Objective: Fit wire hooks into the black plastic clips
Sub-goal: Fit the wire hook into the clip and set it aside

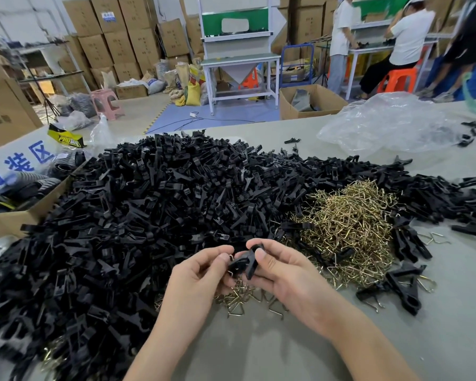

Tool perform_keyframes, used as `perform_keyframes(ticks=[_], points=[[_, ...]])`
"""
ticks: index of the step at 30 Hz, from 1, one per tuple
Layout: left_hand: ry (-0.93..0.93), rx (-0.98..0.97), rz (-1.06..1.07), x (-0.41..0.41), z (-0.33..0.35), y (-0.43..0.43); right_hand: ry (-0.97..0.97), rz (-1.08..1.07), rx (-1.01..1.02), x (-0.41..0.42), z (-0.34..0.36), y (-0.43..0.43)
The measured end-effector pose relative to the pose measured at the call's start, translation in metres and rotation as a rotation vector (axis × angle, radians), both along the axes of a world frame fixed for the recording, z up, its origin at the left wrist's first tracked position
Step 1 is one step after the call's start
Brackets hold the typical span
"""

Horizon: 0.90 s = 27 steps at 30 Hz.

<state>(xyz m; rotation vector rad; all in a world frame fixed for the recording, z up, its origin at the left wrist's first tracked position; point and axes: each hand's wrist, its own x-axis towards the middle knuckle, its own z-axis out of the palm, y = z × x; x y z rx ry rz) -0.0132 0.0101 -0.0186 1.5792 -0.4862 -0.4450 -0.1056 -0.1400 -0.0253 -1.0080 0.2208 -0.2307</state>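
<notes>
Blue "装区" on white sign (25, 160)

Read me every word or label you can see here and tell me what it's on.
"装区": blue, on the white banner; preceding character cut off.
"PRO": on the yellow-and-black package; remaining letters blurred.
Cardboard boxes: print too blurred to read.

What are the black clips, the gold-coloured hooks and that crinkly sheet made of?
Black clips: seemingly moulded plastic, matte with faint sheen. Wire hooks: bent metal wire, probably plated, judging by shiny yellow glints. Crinkly sheet: thin clear plastic film, crumpled and see-through.
</notes>
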Motion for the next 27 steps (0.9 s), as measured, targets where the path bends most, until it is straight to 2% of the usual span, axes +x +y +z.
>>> perform_keyframes(ticks=[3, 6, 8, 11, 15, 17, 23, 27], points=[[-0.312, 0.155, 0.044, 0.000, -0.004, 0.004, -0.008, -0.017, 0.052, 0.000, 0.001, -0.002], [-0.534, 0.227, 0.051, 0.000, -0.004, 0.005, -0.007, 0.000, 0.098, 0.000, 0.003, -0.002], [-0.616, 0.241, 0.077, 0.000, -0.004, 0.004, 0.003, 0.022, 0.112, -0.001, 0.003, -0.002], [-0.513, 0.166, 0.167, 0.001, -0.004, 0.003, 0.020, 0.020, 0.046, -0.001, 0.002, -0.002], [-0.126, -0.003, 0.204, 0.009, 0.003, 0.007, 0.005, -0.013, -0.107, -0.001, 0.000, -0.003], [-0.027, -0.043, 0.204, 0.012, 0.004, 0.008, -0.010, -0.019, -0.160, -0.001, 0.001, -0.003], [0.014, -0.048, 0.097, 0.007, 0.007, 0.006, -0.031, -0.042, -0.161, -0.001, 0.003, -0.002], [0.070, -0.116, 0.031, -0.002, 0.013, 0.004, -0.025, 0.058, -0.149, -0.001, 0.002, 0.006]])
